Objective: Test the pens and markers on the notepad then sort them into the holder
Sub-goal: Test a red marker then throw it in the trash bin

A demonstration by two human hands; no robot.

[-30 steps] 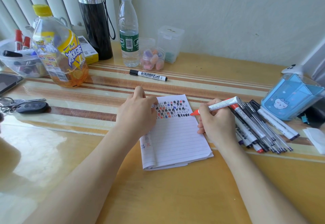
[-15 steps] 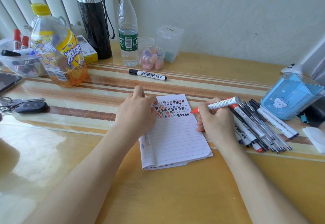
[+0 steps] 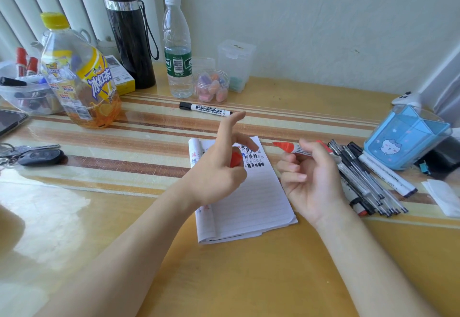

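Right grip: the right hand (image 3: 312, 179), right of centre, pinches a red marker (image 3: 296, 148) between thumb and fingers; its bare tip points left, lifted clear of the paper, likely so it can be recapped
Left grip: the left hand (image 3: 219, 164), at centre, curls its lower fingers round a red cap (image 3: 236, 159); forefinger stretched upward, free; cap mouth seemingly turned toward the tip
Notepad: the notepad (image 3: 249, 204) lies flat beneath both hands; rows of red, blue and black test marks fill its top lines
Untested stock: a pile of pens (image 3: 368, 179) lies just right of the right hand, within easy reach
Holder: the blue holder (image 3: 405, 140) stands at the right edge, beyond the pile
Stray: a black whiteboard marker (image 3: 206, 109) lies alone above the pad
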